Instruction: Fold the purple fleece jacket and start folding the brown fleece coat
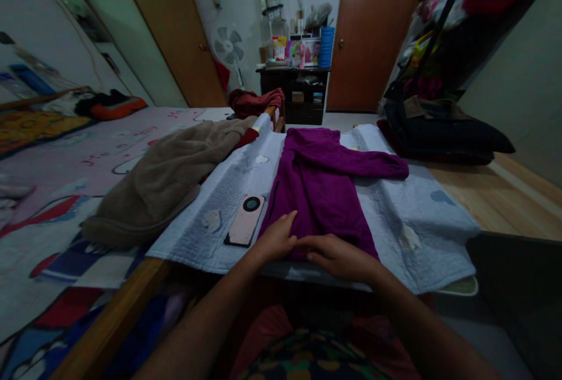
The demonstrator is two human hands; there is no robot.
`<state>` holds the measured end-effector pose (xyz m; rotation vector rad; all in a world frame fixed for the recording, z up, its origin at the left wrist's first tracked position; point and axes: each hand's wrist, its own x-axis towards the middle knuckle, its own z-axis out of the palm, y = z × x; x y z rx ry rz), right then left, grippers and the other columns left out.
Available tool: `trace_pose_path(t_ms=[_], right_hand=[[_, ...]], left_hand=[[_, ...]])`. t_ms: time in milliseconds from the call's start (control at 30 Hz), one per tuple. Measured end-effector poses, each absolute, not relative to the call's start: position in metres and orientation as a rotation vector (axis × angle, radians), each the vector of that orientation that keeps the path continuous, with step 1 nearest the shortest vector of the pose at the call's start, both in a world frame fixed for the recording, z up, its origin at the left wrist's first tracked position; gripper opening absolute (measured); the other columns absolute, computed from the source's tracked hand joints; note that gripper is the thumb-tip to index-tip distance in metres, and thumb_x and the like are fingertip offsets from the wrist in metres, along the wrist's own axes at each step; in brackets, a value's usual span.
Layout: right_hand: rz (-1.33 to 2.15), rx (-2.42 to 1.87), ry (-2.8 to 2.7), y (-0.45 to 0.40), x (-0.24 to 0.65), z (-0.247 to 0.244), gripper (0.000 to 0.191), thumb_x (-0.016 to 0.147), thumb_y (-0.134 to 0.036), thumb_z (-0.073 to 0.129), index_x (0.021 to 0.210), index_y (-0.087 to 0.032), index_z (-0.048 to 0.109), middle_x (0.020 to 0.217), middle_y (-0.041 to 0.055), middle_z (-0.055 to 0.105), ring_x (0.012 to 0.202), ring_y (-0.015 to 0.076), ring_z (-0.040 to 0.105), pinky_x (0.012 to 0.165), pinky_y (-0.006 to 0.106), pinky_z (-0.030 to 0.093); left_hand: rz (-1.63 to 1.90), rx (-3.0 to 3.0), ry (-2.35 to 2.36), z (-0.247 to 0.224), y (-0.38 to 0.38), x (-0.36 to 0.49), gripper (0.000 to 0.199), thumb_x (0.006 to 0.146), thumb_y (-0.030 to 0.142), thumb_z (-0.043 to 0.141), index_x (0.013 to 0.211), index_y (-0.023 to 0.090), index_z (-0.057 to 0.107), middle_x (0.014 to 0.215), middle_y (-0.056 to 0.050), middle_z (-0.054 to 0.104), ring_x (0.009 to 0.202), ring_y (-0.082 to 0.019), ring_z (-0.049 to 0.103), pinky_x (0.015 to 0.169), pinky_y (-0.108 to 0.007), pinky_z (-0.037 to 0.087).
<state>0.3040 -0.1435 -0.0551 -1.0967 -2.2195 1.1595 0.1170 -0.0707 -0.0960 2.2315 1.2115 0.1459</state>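
A purple long-sleeved fleece garment [316, 192] lies spread on a pale grey quilted cloth, one sleeve stretched out to the right. At its near edge my left hand [277, 239] rests on the fabric, fingers extended and apart. My right hand [340, 256] lies on the same lower part of the garment, its fingers stretched leftward so that the tips meet the left hand. Neither hand visibly grips anything, though the undersides of the fingers are hidden. Just left of the garment sits a pink phone [246, 221] with a round dark camera ring, back side up.
The quilted cloth [390, 216] covers a board or table. On the left, a brown fleece item [162, 181] lies across the bed [109, 146]. Dark folded clothes [439, 128] are stacked at right. A fan [228, 45] and a black cabinet [292, 96] stand behind.
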Motion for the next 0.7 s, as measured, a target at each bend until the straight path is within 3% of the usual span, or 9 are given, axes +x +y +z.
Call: trace_pose_path(t_ms=[200, 367, 533, 700], right_hand=[[0.730, -1.443, -1.969, -0.128, 0.332, -0.067, 0.031, 0.091, -0.023, 0.044, 0.115, -0.021, 0.063, 0.108, 0.0055, 0.069, 0.098, 0.0184, 0.064, 0.089, 0.033, 0.049], [0.381, -1.558, -1.965, -0.123, 0.347, -0.091, 0.027, 0.088, -0.024, 0.050, 0.111, -0.020, 0.063, 0.119, 0.0099, 0.062, 0.114, 0.0233, 0.055, 0.102, 0.043, 0.041], [0.425, -1.647, -2.058, -0.128, 0.355, -0.107, 0.033, 0.086, -0.028, 0.055, 0.117, -0.018, 0.062, 0.128, 0.0117, 0.058, 0.121, 0.0247, 0.050, 0.105, 0.044, 0.038], [0.409, -1.660, -2.093, -0.131, 0.355, -0.120, 0.039, 0.083, -0.027, 0.059, 0.121, -0.018, 0.060, 0.133, 0.0125, 0.055, 0.125, 0.0253, 0.047, 0.107, 0.046, 0.035]], left_hand=[[0.197, 2.334, 1.223, -0.112, -0.088, 0.121, 0.072, 0.076, 0.018, 0.051, 0.145, 0.012, 0.033, 0.141, -0.018, 0.047, 0.130, -0.027, 0.047, 0.108, -0.038, 0.038], [0.300, 2.379, 1.161, -0.100, -0.094, 0.119, 0.065, 0.076, 0.014, 0.051, 0.140, 0.018, 0.042, 0.123, -0.011, 0.057, 0.114, -0.024, 0.056, 0.100, -0.036, 0.045], [0.397, 2.382, 1.079, -0.095, -0.098, 0.126, 0.052, 0.074, 0.008, 0.050, 0.125, 0.018, 0.055, 0.111, -0.009, 0.060, 0.104, -0.021, 0.058, 0.094, -0.034, 0.047], [0.586, 2.369, 1.000, -0.103, -0.104, 0.141, 0.048, 0.075, 0.006, 0.049, 0.120, 0.020, 0.057, 0.109, -0.007, 0.061, 0.102, -0.020, 0.057, 0.093, -0.033, 0.047]])
